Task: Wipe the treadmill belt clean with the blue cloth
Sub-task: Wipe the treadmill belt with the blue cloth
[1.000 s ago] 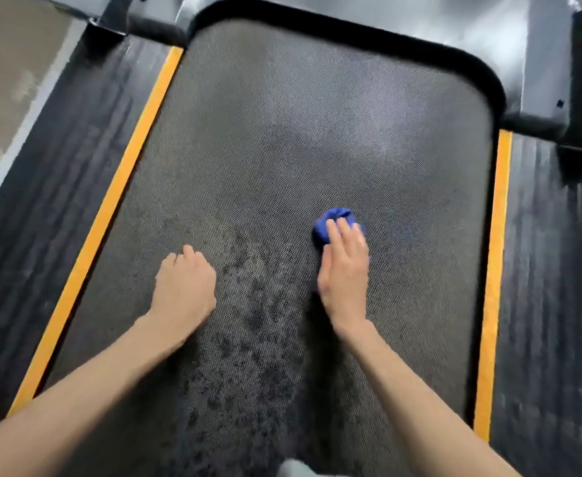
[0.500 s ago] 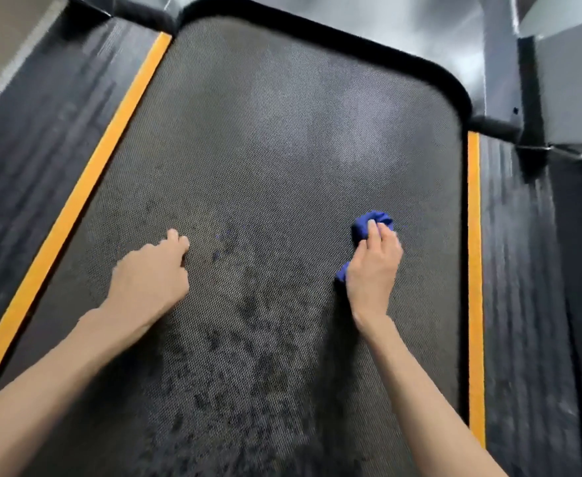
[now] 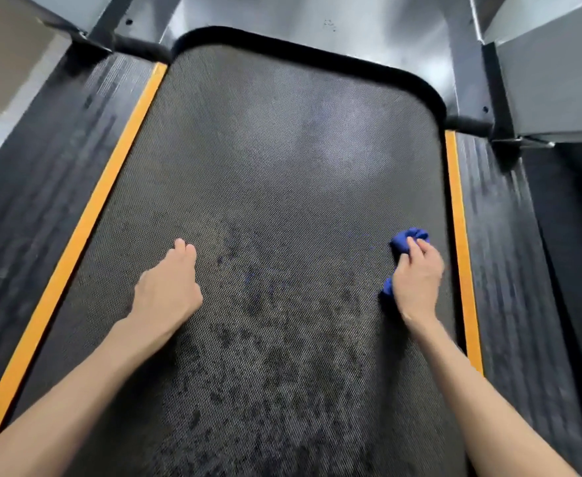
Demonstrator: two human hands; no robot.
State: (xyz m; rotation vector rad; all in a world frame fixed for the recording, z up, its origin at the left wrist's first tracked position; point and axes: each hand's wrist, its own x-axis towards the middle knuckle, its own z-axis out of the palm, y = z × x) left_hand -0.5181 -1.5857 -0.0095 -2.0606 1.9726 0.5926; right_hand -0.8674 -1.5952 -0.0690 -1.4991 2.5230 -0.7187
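Note:
The dark textured treadmill belt (image 3: 282, 166) fills the middle of the head view, with darker blotches across its near half. My right hand (image 3: 416, 282) grips a bunched blue cloth (image 3: 407, 239) and presses it on the belt close to the right edge. The cloth shows beyond the fingers and below the thumb side; the rest is hidden under the hand. My left hand (image 3: 169, 287) rests on the belt left of centre, fingers drawn together and pointing forward, holding nothing.
Orange strips (image 3: 86, 222) (image 3: 461, 256) border the belt on both sides, with ribbed black side rails (image 3: 34, 187) outside them. A grey motor cover (image 3: 317, 25) and frame posts (image 3: 489, 80) close the far end. Floor shows at the top left.
My right hand has slid the blue cloth rightward from the belt's centre to near the right orange strip. My left hand stays roughly where it was on the belt.

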